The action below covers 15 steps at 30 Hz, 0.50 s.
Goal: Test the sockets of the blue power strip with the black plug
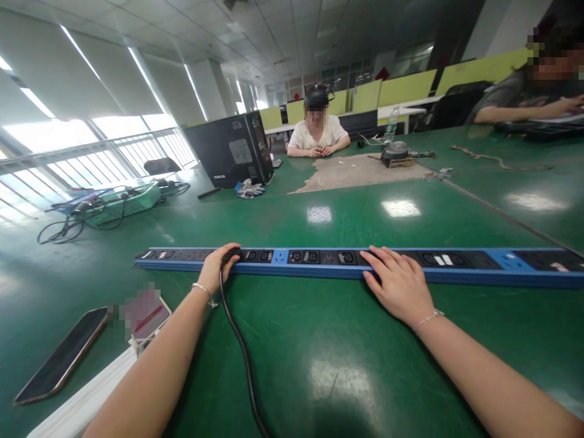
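A long blue power strip with black socket panels lies crosswise on the green table. My left hand is closed around the black plug of a power cord, which is at the strip's sockets left of centre; whether it is fully seated I cannot tell. From the plug the black cord runs down toward the near edge. My right hand rests on the strip right of centre, its fingers spread across the top and nothing held in it.
A phone and a white item lie at the near left. Behind them stands a green basket of cables. Further back are a black computer case, gloves and a seated person. Another person sits at right.
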Available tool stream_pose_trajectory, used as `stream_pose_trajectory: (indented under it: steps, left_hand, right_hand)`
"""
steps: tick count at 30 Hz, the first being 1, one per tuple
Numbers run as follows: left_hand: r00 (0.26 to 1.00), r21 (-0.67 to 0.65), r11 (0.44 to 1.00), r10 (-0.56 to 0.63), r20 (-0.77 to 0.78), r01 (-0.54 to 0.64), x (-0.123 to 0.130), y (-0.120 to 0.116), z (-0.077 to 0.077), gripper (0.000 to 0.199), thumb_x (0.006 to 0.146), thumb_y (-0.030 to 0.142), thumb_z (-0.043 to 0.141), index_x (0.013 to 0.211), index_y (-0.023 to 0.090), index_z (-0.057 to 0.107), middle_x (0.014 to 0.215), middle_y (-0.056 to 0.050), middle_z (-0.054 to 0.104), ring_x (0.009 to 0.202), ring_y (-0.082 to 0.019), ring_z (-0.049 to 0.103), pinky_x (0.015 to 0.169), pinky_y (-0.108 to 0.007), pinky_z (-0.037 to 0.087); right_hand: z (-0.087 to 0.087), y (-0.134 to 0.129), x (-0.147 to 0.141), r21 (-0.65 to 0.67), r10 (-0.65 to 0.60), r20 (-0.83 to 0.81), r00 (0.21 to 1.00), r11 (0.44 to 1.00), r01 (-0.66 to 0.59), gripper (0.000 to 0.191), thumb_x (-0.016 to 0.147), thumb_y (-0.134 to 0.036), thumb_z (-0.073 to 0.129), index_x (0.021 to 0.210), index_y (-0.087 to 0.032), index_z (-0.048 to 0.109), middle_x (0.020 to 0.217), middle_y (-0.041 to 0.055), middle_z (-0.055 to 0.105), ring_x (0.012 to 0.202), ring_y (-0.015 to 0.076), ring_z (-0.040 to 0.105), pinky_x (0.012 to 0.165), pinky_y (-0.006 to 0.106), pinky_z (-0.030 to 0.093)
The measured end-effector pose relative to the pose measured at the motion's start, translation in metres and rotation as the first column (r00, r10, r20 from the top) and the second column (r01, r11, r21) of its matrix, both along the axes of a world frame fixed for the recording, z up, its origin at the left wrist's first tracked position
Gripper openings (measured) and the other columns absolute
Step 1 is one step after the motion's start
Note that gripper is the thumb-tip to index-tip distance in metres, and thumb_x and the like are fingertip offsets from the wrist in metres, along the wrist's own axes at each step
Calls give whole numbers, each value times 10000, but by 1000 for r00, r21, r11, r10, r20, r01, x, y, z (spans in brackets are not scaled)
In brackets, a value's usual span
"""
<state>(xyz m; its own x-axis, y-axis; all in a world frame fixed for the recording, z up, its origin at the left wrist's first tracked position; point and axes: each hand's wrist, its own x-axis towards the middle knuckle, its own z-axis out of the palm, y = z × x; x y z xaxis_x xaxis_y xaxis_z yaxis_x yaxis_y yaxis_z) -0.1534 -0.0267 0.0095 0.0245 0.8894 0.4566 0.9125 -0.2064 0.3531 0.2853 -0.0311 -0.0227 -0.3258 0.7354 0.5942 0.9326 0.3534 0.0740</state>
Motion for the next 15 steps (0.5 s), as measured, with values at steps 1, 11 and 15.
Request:
stream_pose_trajectory:
  steps: [1,11,15]
  left_hand:
    - [999,-15,999,-37,-35,37,-2,1,1,382,845,434,444,1097,188,592,1076,-80,666,991,-215,611,922,-348,453]
    - [994,-6,1000,24,-104,-25,-3,-2,-7,405,853,449,441,1144,203,578,1153,-93,645,1040,-232,603,951,-378,438]
    - [992,-25,998,52,-116,-55,2,-2,-7,402,853,450,435,1139,208,581,1179,-96,635,1075,-242,594,970,-385,425]
  right_hand:
    - [0,0,0,-2,-2,0,1000,1000,2,385,910,-365,418,1261,-254,529,1310,35,550,1193,235,469,980,416,302]
    - [0,-1,0,-4,-21,7,1000,1000,21,381,913,-364,410,1259,-254,526,1308,33,550,1192,232,472,975,416,310]
    - [1,-1,-1,-5,-21,11,1000,1000,22,377,911,-360,408,1254,-260,526,1293,31,561,1184,225,479,966,412,316]
